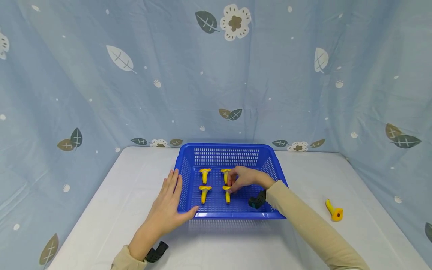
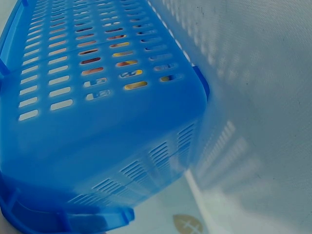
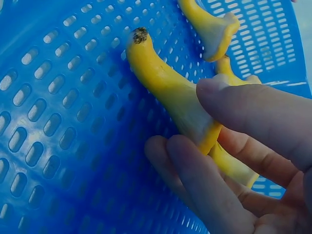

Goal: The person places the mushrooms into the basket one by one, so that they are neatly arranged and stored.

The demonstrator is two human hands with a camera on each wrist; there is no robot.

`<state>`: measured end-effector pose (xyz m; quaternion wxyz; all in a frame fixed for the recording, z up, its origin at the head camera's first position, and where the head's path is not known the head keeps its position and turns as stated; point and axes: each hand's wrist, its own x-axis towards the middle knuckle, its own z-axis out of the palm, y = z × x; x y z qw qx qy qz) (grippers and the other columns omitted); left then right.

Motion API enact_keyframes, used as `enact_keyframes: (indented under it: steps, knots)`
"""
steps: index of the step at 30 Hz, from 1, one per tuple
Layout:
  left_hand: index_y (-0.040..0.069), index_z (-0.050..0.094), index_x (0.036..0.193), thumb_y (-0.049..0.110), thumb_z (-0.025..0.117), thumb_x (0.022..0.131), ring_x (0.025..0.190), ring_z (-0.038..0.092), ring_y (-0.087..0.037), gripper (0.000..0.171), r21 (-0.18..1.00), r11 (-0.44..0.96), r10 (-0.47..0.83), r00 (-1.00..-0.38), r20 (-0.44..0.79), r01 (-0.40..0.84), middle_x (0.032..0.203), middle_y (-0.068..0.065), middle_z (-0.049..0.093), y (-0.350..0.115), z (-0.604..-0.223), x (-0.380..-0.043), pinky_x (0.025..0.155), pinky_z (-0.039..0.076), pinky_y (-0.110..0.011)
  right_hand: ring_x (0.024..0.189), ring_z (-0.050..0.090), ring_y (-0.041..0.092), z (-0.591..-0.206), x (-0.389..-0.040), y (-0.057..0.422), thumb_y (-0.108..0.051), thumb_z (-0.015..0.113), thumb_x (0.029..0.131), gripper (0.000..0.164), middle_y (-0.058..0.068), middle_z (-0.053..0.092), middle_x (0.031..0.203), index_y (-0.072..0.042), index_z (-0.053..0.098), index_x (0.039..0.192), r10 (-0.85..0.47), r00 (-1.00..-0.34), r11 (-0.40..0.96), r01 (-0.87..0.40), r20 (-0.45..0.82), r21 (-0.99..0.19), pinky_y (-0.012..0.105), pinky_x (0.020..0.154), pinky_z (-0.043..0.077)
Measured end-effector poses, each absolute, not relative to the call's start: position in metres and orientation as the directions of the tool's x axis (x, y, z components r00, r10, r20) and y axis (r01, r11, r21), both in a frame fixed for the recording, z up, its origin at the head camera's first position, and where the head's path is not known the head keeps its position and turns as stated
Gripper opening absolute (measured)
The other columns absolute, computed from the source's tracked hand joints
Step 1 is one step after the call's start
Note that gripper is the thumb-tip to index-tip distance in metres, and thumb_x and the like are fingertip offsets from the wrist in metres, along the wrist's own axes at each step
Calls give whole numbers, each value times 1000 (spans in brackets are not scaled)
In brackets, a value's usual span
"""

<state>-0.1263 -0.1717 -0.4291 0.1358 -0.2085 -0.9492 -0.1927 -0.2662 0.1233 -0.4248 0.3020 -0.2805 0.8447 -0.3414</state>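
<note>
My right hand (image 1: 245,177) reaches into a blue plastic basket (image 1: 236,215) and pinches a yellow trumpet-shaped mushroom (image 1: 228,197) at its cap end. In the right wrist view the thumb lies on one side of this mushroom (image 3: 170,95) and the fingers on the other, with its dark-tipped stem pointing away. Several like mushrooms lie in the basket in two rows, among them a front left one (image 1: 204,195) and a back left one (image 1: 204,175). Along the left rim rests my left hand (image 1: 165,212), fingers straight, thumb over the front corner.
Right of the basket, another yellow mushroom (image 1: 334,211) lies on the white table (image 1: 314,240), its cap towards me. A blue patterned curtain (image 1: 189,90) hangs behind the table and at both sides. The basket's perforated wall (image 2: 97,131) fills much of the left wrist view.
</note>
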Motion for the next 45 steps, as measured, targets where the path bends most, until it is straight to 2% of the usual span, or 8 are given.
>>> enact_keyframes:
  steps: [10, 17, 25, 28, 33, 37, 42, 45]
  knots:
    - [-12, 23, 151, 58, 66, 84, 150, 5, -40, 107, 304, 838, 347, -872, 344, 454, 162, -28, 10, -172, -430, -126, 119, 17, -56, 77, 58, 17, -421, -267, 125, -19, 82, 82, 22, 1, 63, 83, -5, 69, 92, -669, -672, 625, -276, -319, -730, 28, 72, 51]
    - [-12, 22, 151, 57, 66, 84, 150, 3, -39, 107, 310, 836, 348, -874, 339, 453, 162, -27, 9, -172, -430, -126, 119, 16, -55, 78, 59, 21, -413, -266, 131, -12, 81, 80, 23, 3, 64, 83, 2, 69, 94, -686, -681, 564, -277, -255, -778, 28, 69, 52]
    - [-12, 22, 152, 58, 66, 83, 150, 3, -39, 108, 307, 842, 344, -879, 330, 444, 162, -27, 9, -172, -429, -127, 119, 17, -57, 83, 61, 28, -403, -266, 136, -15, 80, 81, 27, 7, 66, 89, 3, 69, 98, -656, -717, 557, -251, -235, -792, 31, 70, 51]
    - [-12, 22, 152, 58, 66, 83, 151, 2, -37, 108, 304, 844, 343, -880, 330, 443, 162, -27, 9, -172, -430, -126, 119, 17, -57, 82, 63, 25, -402, -267, 138, -15, 80, 81, 28, 6, 67, 90, 3, 69, 100, -648, -730, 553, -253, -218, -794, 32, 72, 52]
    - [-12, 21, 152, 58, 67, 83, 151, 1, -37, 108, 313, 841, 340, -881, 327, 441, 162, -27, 9, -172, -430, -125, 119, 15, -55, 82, 67, 27, -402, -266, 141, -15, 78, 84, 21, 5, 69, 90, -1, 69, 98, -637, -744, 536, -242, -200, -809, 45, 77, 55]
    - [-11, 21, 152, 58, 67, 83, 151, 0, -36, 108, 318, 841, 338, -884, 323, 438, 162, -26, 9, -172, -430, -124, 120, 15, -54, 85, 70, 29, -400, -265, 143, -14, 73, 89, 15, 12, 70, 95, -3, 68, 98, -628, -758, 493, -214, -175, -843, 55, 84, 55]
    - [-11, 21, 152, 58, 67, 83, 151, 0, -35, 108, 313, 842, 338, -883, 326, 438, 162, -26, 9, -172, -430, -124, 120, 15, -55, 92, 70, 36, -396, -265, 146, -12, 65, 95, 17, 22, 65, 105, 3, 66, 102, -607, -785, 432, -193, -126, -881, 54, 88, 55]
    - [-11, 21, 152, 58, 67, 83, 151, 0, -36, 108, 310, 842, 339, -881, 331, 441, 162, -26, 9, -172, -429, -125, 120, 15, -55, 96, 69, 41, -392, -264, 148, -12, 64, 96, 17, 24, 64, 108, 3, 66, 104, -587, -804, 420, -201, -96, -885, 54, 87, 55]
